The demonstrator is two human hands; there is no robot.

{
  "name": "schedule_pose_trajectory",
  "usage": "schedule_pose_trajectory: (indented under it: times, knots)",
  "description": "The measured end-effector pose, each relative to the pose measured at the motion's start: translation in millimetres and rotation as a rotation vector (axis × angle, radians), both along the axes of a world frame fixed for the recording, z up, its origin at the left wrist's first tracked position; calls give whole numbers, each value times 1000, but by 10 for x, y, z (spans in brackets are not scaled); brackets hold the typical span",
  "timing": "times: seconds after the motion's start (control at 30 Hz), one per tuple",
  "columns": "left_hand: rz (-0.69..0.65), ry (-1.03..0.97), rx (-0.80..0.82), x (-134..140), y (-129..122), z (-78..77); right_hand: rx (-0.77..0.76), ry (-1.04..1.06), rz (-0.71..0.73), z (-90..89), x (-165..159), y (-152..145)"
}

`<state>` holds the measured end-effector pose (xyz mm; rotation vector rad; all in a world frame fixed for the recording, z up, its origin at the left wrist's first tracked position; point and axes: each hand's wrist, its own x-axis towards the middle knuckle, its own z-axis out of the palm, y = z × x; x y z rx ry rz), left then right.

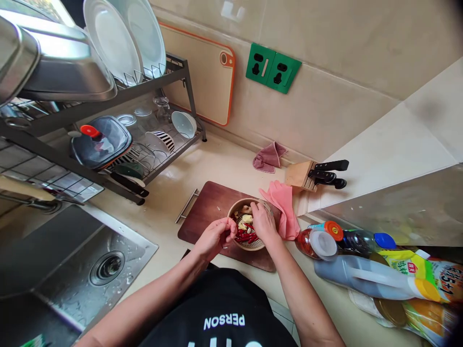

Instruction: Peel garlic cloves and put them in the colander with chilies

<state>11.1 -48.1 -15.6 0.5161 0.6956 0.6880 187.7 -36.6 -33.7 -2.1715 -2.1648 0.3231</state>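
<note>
A round, cream-coloured draining basket (252, 247) stands on a dark wooden cutting board (206, 212). Inside it lie several red chillies (246, 237), a peeled, pale yellow piece of ginger (247, 219) and some brownish unpeeled pieces. At the left rim is my left hand (219, 233), its thumb and fingers pinched together; what they hold, if anything, is hidden. My right hand (263, 220) reaches over the right side of the basket, fingers bent down at the ginger pieces. Its fingertips are partly hidden, so I cannot make out what is between them.
Pink rubber gloves (282, 209) lie against the board's right end, by a knife block (300, 176). Bottles, including a large grey one (365, 277), crowd the right. A dish rack (170, 159) and a sink (141, 248) are on the left. A cloth (268, 157) lies by the wall.
</note>
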Motion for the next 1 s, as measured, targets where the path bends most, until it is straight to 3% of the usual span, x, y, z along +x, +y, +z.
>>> schedule_pose_trajectory:
  times: [0.13, 0.2, 0.33, 0.6, 1.0]
  knots:
    - [-21, -4, 2, -14, 72, -39, -73, 373, 206, -26, 106, -34]
    - [-17, 1, 2, -51, 107, -52, -5, 496, 162, -12, 229, -62]
    - [15, 16, -17, -109, 170, -53, 170, 402, -47, -7, 341, -91]
    - [-20, -62, 13, -98, 226, -13, -58, 129, 58, -192, -24, 31]
    - [-121, -9, 91, -133, 319, -36, -79, 261, -30, -264, 57, -26]
